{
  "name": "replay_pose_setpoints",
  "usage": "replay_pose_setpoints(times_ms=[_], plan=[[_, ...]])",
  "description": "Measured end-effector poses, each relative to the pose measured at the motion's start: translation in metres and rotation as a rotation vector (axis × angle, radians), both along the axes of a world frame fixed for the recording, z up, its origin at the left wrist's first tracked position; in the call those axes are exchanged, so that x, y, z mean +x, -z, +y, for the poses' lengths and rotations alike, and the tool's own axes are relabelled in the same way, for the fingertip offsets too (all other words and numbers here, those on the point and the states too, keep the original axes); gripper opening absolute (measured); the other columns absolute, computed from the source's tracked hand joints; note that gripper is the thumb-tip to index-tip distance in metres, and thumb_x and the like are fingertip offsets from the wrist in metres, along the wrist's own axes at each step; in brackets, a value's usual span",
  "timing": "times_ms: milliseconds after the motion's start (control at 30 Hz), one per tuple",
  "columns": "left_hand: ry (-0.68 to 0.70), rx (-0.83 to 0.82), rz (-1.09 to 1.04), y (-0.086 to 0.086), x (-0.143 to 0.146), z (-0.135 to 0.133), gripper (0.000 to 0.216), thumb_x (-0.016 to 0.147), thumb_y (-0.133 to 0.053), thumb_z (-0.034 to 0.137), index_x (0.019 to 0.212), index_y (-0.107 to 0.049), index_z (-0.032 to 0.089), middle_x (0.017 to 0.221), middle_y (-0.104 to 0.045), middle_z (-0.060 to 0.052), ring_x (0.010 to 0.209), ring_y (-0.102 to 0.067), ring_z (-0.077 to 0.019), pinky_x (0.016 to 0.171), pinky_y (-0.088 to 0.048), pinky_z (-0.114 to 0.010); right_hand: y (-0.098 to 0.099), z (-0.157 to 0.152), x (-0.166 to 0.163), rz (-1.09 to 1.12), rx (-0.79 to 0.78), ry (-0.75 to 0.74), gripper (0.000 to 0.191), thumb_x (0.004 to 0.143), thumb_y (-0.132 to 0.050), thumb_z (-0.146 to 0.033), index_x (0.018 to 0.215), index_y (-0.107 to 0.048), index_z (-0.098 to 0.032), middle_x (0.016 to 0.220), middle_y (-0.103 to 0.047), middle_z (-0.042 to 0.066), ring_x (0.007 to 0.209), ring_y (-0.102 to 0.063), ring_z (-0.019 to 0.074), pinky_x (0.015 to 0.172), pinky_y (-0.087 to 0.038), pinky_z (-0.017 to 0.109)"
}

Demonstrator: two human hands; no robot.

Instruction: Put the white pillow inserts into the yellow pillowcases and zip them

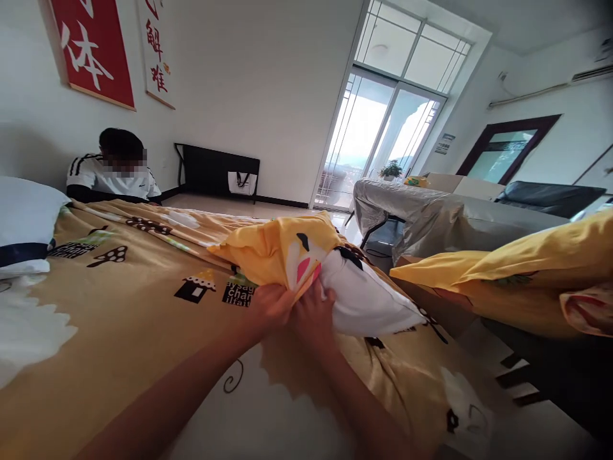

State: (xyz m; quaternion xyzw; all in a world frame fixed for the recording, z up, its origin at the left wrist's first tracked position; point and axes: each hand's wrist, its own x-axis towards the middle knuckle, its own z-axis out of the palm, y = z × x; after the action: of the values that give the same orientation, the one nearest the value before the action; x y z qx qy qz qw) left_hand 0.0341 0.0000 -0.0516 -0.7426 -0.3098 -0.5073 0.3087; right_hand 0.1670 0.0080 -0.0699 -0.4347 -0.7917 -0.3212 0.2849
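Over tan bedding (138, 345), left hand (272, 308) and right hand (315, 316) grip a yellow cloth pillowcase (263, 249), seemingly sleeving a white pillow (368, 297); next needs even tugging.

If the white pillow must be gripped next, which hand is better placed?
Probably the right hand: it is beside the white pillow, while the left hand is farther from it, gripping the yellow cloth.

Red scroll (98, 51) on wall (258, 83), plant (391, 169) near glass door (361, 128)
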Motion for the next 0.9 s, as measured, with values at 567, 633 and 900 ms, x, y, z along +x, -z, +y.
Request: replay_pose_setpoints(times_ms=[567,633,900], plan=[[-0.364,-0.004,0.136,-0.032,-0.033,-0.048,0.014,0.075,-0.055,0.008,0.088,-0.055,0.014,0.07,-0.057,-0.003,0.07,-0.051,-0.0206,0.065,-0.041,-0.034,0.021,-0.04,-0.025,-0.147,-0.153,-0.526,0.03,0.086,-0.051,-0.017,0.114,-0.061,-0.014,0.12,-0.064,0.011,0.127,-0.042,0.0221,0.096,-0.039,0.035],[-0.303,-0.047,0.041,-0.033,-0.033,-0.048,0.014,0.076,-0.053,0.006,0.087,-0.052,0.014,0.065,-0.054,0.0,0.063,-0.05,-0.017,0.06,-0.04,-0.029,0.012,-0.056,-0.008,-0.189,-0.127,-0.637,0.024,0.086,-0.048,-0.015,0.105,-0.064,-0.015,0.118,-0.065,0.008,0.125,-0.044,0.02,0.096,-0.039,0.033],[-0.357,0.061,0.249,-0.025,-0.04,-0.068,0.014,0.083,-0.055,0.011,0.096,-0.053,0.01,0.058,-0.052,0.001,0.053,-0.047,-0.0156,0.055,-0.036,-0.031,-0.022,-0.075,0.035,0.196,0.009,-0.164,0.061,0.086,-0.056,-0.048,0.135,-0.046,-0.014,0.125,-0.059,0.018,0.111,-0.053,0.0341,0.09,-0.038,0.048]])
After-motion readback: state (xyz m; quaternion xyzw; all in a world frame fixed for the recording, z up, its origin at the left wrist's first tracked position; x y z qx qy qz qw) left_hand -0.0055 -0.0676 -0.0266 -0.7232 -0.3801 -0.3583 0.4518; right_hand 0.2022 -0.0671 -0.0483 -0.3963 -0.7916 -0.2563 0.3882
